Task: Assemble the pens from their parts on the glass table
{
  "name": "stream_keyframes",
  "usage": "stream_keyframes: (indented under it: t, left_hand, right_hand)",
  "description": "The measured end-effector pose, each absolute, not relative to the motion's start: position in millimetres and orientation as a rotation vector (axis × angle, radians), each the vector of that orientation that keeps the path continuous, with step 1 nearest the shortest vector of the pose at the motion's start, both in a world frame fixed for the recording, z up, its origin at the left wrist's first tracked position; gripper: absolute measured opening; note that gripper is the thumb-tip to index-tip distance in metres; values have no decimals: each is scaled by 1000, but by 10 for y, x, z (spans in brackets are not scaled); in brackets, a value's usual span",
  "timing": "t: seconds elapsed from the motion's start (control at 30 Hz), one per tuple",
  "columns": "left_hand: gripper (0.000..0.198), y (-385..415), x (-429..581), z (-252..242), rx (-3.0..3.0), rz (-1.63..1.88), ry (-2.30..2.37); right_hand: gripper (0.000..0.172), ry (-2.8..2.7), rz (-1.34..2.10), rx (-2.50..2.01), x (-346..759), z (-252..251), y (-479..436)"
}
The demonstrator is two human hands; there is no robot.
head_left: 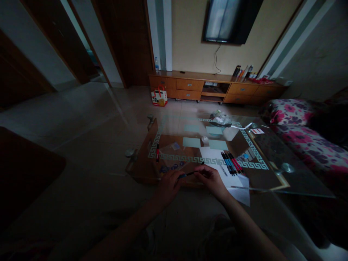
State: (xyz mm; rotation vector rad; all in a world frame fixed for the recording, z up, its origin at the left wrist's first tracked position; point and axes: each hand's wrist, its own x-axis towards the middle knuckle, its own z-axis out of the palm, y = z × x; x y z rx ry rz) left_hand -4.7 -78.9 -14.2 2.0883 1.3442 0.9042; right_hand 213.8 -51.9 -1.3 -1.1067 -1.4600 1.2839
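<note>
My left hand (169, 185) and my right hand (212, 181) meet at the near edge of a glass coffee table (274, 183). Both are closed on one dark pen (190, 173), the left at its blue end, the right around the other part. The pen lies roughly level between them, its tip pointing right and away. A row of several black and red pens (231, 162) lies on a white sheet (217, 159) just right of my right hand. One red pen (157, 152) lies alone at the table's left.
Pale green cards (191, 142) and a plastic bag (220, 117) sit farther back on the glass. A floral sofa (301, 130) stands at the right, a wooden TV cabinet (212, 87) along the far wall, a small carton (159, 96) on the tiled floor.
</note>
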Motion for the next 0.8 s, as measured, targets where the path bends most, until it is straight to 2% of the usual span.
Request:
stream_keyframes:
  t: [0.8]
  left_hand:
    - [35,-785,-70,-119,2190,886,1312]
  right_hand:
    - [20,-1578,1217,-1184,2125,-74,-528]
